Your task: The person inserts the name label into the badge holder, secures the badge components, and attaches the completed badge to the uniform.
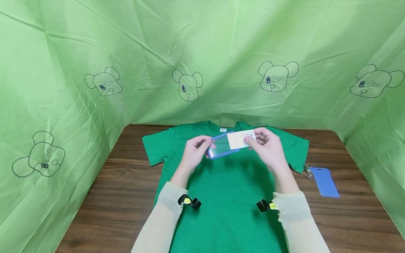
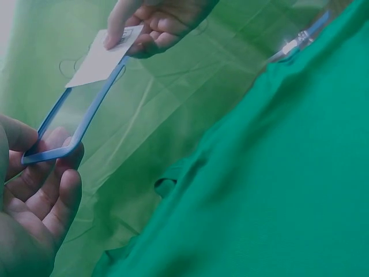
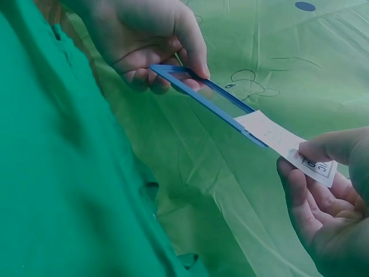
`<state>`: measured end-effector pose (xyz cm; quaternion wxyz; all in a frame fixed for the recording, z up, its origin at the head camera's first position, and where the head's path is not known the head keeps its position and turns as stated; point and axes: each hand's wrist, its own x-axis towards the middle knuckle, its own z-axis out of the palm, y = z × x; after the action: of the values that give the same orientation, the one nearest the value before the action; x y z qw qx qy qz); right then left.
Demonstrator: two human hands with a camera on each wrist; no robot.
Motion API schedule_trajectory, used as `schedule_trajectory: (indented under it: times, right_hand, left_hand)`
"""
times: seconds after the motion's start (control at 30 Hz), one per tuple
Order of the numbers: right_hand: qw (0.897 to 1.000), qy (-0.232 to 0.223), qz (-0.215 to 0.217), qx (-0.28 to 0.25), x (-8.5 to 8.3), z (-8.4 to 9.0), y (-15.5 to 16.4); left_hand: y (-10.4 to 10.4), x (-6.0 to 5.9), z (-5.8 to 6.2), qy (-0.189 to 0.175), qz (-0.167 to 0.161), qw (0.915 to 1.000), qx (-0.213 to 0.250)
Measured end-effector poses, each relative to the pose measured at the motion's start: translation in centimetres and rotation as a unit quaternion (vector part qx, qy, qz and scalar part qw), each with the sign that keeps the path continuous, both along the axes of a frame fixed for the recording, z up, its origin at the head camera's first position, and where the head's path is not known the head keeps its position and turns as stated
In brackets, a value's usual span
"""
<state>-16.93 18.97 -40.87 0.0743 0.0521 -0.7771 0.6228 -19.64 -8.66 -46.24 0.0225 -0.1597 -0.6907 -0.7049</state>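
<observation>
My left hand [image 1: 194,151] pinches one end of a clear badge holder [image 1: 218,147] with a blue frame, thumb on top and fingers beneath. From the other side my right hand [image 1: 267,146] pinches a white printed card [image 1: 237,140] between thumb and fingers. The card overlaps the far end of the holder, as the right wrist view shows with the card [image 3: 271,135] at the frame's end [image 3: 248,134]. Both hands hold these pieces above a green T-shirt [image 1: 227,196] spread out on the wooden table.
To the right on the table [image 1: 357,211] lies a blue badge cover [image 1: 325,182] with a metal clip [image 1: 307,170] by its top corner, near the shirt's right sleeve. Green cloth walls [image 1: 221,52] with bear drawings enclose the back and sides.
</observation>
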Motion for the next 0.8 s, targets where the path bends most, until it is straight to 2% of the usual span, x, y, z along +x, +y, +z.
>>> schedule_trajectory:
  times: [0.33, 0.8]
  right_hand:
    - [0.999, 0.007, -0.022, 0.034, 0.03, -0.04, 0.28]
    - [0.998, -0.005, -0.009, 0.055, -0.18, -0.60, -0.25]
  left_hand:
    - [-0.09, -0.06, -0.05, 0.007, -0.013, 0.9999, 0.006]
    - [0.01, -0.17, -0.11, 0.007, -0.031, 0.9995, 0.001]
